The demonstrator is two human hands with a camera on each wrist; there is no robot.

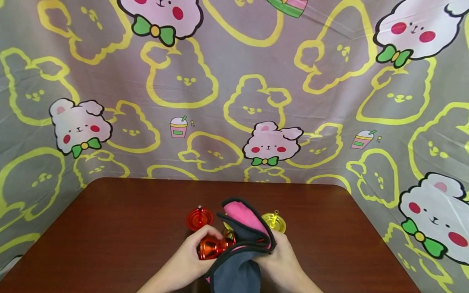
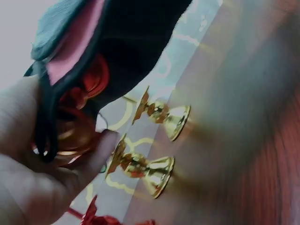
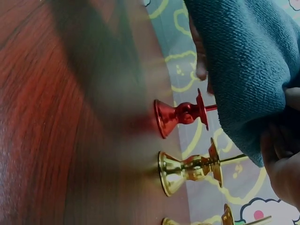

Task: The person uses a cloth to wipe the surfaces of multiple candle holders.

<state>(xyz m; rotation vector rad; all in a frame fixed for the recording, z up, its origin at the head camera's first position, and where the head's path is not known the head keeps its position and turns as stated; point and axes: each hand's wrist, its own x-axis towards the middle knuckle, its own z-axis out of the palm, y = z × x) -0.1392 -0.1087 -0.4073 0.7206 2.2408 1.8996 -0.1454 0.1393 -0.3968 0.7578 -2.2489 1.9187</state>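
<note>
My left hand [image 1: 188, 260] grips a shiny red candlestick [image 1: 210, 248] by its flared base, holding it tilted over the table. A dark grey cloth [image 1: 235, 273] with a pink underside and black edging wraps the candlestick's other end. My right hand [image 1: 284, 257] holds that cloth from the right, its fingers partly hidden in the folds. In the left wrist view, red metal [image 2: 96, 77] shows inside the fold. The cloth's textured grey side [image 3: 253, 61] fills the upper right of the right wrist view.
Behind the hands stand another red candlestick [image 1: 199, 219], a gold one [image 1: 274, 222] at the right, and a second gold one [image 2: 140, 166] mostly covered by the cloth in the head view. The brown table [image 1: 111, 241] ends at a patterned curtain [image 1: 220, 120].
</note>
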